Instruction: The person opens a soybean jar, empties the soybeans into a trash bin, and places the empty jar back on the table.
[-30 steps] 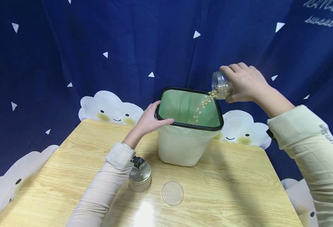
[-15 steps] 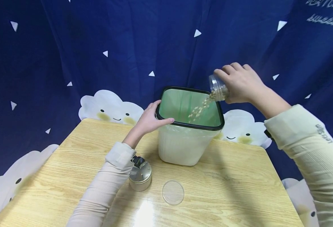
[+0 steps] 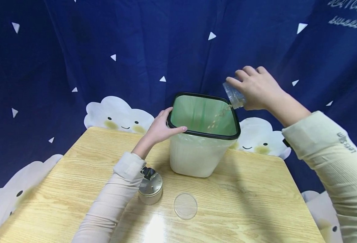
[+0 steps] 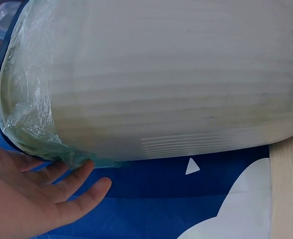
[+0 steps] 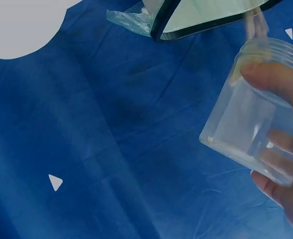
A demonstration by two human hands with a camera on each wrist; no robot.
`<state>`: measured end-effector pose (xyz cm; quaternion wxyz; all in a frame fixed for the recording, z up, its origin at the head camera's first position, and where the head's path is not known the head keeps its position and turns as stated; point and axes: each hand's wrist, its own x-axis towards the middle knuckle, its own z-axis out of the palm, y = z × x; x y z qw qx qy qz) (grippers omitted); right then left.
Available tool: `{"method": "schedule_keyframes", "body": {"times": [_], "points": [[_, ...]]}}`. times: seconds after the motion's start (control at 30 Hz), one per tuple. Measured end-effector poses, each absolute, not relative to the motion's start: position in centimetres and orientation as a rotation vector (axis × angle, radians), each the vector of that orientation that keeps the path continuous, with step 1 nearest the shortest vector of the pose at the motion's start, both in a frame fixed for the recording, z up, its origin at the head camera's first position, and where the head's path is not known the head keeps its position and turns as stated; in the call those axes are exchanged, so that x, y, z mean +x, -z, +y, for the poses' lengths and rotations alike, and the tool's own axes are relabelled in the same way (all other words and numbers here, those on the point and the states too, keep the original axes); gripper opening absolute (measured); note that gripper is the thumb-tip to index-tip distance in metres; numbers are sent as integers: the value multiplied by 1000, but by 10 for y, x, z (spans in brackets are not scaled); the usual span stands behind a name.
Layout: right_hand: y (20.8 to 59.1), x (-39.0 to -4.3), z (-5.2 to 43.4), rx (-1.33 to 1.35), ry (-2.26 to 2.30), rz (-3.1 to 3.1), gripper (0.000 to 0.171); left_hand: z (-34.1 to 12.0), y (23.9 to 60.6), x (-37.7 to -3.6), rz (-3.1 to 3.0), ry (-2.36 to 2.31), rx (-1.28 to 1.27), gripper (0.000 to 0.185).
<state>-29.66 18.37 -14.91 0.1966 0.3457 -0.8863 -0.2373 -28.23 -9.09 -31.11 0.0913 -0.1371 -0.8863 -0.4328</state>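
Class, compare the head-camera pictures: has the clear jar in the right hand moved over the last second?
Yes. The jar in the right hand has tipped further, its base now higher, judged against the bin's black rim, which has not shifted.

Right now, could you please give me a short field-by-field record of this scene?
Left hand: rests on the bin's black rim
Right hand: holds the jar in its grip, tilted mouth-down
Jar: clear plastic, nearly empty
Grains: falling into the bin
Bin: white, green liner, on the table
Table: light wood
Tin: metal, near the left sleeve
Lid: clear, flat on the table
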Motion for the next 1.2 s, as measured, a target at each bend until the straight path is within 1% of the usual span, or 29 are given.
{"method": "schedule_keyframes", "body": {"times": [0.23,0.4,0.6,0.8,1.0,1.2], "points": [[149,-295,184,998,726,-2426,84,-91,313,-283,-2628,1286,-410,93],[149,-295,184,1010,726,-2411,84,-90,313,-283,-2630,1288,-408,93],[149,-293,184,990,719,-2401,86,-90,312,-282,-2627,1289,-409,93],[149,-292,184,893,573,-2332,93,-90,312,-282,-2626,1292,-406,93],[156,-294,184,969,664,-2389,91,-91,313,-283,-2632,1298,-398,94],[159,-295,184,901,597,-2358,94,-90,313,-284,-2632,1302,-399,94]]}}
